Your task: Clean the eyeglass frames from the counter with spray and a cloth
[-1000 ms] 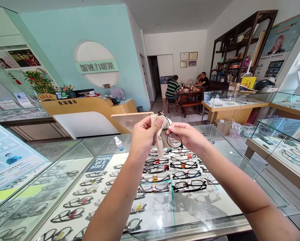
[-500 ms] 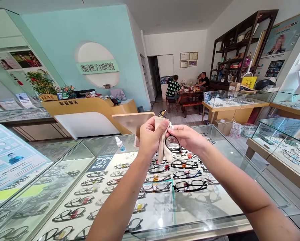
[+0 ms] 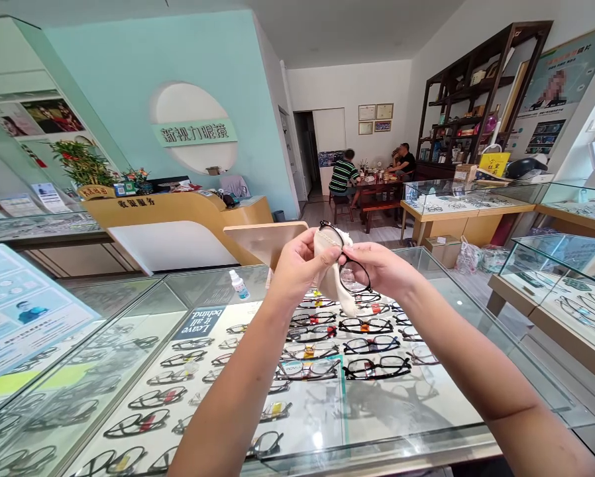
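Observation:
Above the glass display case (image 3: 391, 411), a dark-framed pair of eyeglasses (image 3: 368, 283) is held between both hands. My left hand (image 3: 300, 262) is closed round a cream cleaning cloth (image 3: 333, 283), with the thumb pressing the cloth near one lens. The cloth hangs down beside the frame. My right hand (image 3: 381, 265) pinches the eyeglasses near the bridge, and one round lens shows below its fingers. Part of the other rim sticks up above the cloth. The fingertips behind the cloth are hidden.
A small white spray bottle (image 3: 238, 285) stands on the case, left of my hands. Behind them rises the back of a tilted wooden-framed panel (image 3: 268, 242). Rows of eyeglasses (image 3: 377, 366) lie under the glass. Two people sit at a far table (image 3: 379, 189).
The eyeglasses and cloth have turned in my hands, so more of the upper rim and the lower lens show. Both hands have shifted slightly; the bottle has stayed put.

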Motion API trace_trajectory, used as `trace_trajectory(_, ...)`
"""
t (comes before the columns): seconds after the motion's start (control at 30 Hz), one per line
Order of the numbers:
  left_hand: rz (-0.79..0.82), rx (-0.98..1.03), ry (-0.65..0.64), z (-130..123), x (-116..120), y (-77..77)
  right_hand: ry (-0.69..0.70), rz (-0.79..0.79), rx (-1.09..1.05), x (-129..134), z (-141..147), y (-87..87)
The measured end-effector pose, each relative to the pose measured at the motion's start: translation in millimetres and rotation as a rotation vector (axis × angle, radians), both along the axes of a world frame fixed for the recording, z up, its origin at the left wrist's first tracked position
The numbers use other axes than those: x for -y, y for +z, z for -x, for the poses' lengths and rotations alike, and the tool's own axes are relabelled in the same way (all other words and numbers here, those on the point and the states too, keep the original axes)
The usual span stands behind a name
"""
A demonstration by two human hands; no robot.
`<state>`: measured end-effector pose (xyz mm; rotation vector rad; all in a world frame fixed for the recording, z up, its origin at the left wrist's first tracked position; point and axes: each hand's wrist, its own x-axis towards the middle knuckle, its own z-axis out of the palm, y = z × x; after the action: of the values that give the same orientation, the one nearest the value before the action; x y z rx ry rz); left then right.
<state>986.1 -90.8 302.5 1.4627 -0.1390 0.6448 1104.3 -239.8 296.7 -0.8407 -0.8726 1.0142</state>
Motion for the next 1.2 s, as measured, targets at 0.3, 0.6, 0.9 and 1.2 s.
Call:
trace_trajectory(0.3,-0.006,0.144,0.343,2,16,-4.8,0.016,-0.042,0.010,-8,25,-4.7)
trace_trajectory(0.6,0.198,0.134,0.297,-3,5,-0.8,-0.135,-0.098,0.137,1,16,-1.4)
trace_trajectory(0.9,-0.079,0.245,0.351,13,-2,8.2,-0.220,-0.108,0.243,24,1,14.9)
trace_trajectory(1.2,-0.870,0.433,0.619,26,4,12.9,-0.121,-0.135,0.479,38,4,20.7)
